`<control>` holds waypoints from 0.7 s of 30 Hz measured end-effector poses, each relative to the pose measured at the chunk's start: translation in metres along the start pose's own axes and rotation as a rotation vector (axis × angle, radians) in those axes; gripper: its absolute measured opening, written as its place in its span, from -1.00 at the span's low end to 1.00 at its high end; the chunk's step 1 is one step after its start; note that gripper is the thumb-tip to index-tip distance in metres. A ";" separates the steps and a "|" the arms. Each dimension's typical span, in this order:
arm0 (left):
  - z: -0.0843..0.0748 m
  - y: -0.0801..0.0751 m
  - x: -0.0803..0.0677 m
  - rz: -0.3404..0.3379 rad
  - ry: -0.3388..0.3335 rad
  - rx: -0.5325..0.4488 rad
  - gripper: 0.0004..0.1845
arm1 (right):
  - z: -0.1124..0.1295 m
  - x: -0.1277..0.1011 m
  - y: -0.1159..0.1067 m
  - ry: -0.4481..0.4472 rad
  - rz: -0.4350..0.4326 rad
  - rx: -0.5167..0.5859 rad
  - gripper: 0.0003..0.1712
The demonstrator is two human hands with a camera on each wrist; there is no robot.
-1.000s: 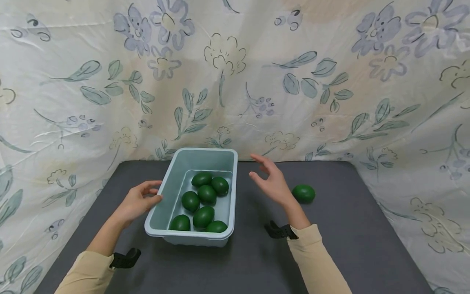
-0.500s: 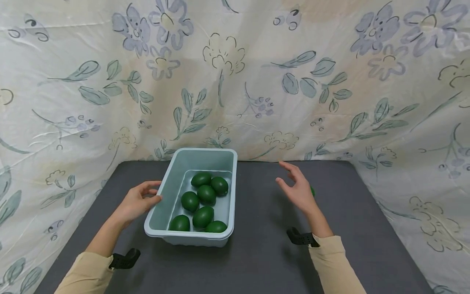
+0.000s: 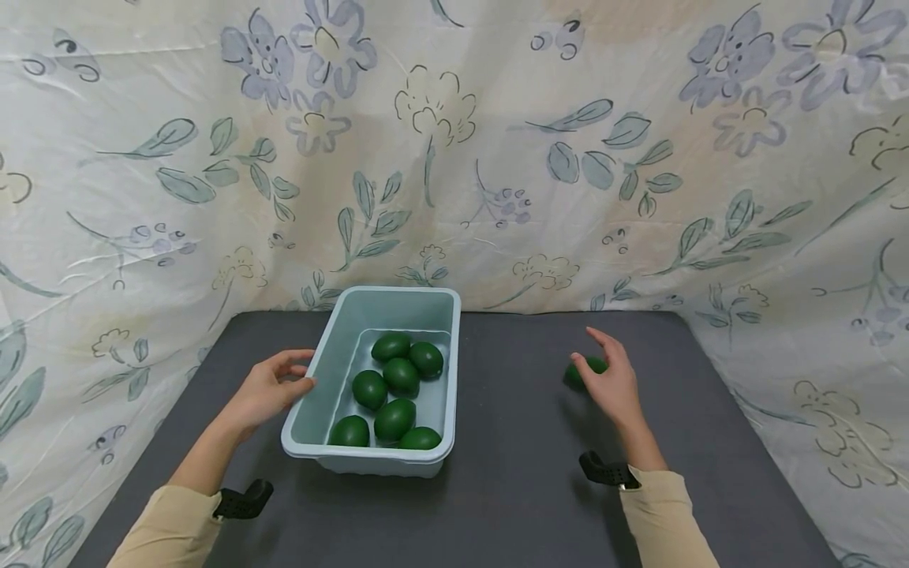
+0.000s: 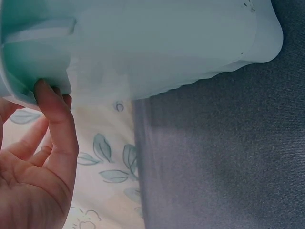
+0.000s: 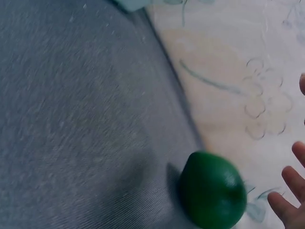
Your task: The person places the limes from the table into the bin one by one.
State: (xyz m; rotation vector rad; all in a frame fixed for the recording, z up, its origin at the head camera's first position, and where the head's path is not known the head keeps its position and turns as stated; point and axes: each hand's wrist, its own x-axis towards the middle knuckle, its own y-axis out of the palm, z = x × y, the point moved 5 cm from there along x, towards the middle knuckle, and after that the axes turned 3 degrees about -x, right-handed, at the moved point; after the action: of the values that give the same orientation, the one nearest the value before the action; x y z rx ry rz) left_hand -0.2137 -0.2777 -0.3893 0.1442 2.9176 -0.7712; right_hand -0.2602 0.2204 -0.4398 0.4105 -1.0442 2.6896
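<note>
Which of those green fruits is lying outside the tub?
The lone green fruit on the dark mat beside the right hand; the other seven all sit inside the pale blue tub.

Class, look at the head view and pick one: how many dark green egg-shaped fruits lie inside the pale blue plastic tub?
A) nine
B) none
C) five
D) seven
D: seven dark green egg-shaped fruits can be counted inside the pale blue plastic tub, while one more dark green fruit lies apart on the grey mat by the right hand.
</note>
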 end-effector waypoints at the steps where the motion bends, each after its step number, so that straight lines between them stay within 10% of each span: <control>1: 0.000 0.000 0.000 0.000 0.001 -0.001 -0.42 | -0.004 0.000 0.000 0.014 -0.006 -0.010 -0.35; 21: -0.001 0.000 -0.001 -0.005 -0.006 0.005 -0.43 | -0.051 -0.009 0.021 0.209 0.052 -0.096 -0.22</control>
State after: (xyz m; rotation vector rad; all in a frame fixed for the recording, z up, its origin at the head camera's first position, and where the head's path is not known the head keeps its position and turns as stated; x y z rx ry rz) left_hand -0.2127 -0.2774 -0.3887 0.1353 2.9112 -0.7785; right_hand -0.2676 0.2392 -0.4918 0.0827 -1.1286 2.6434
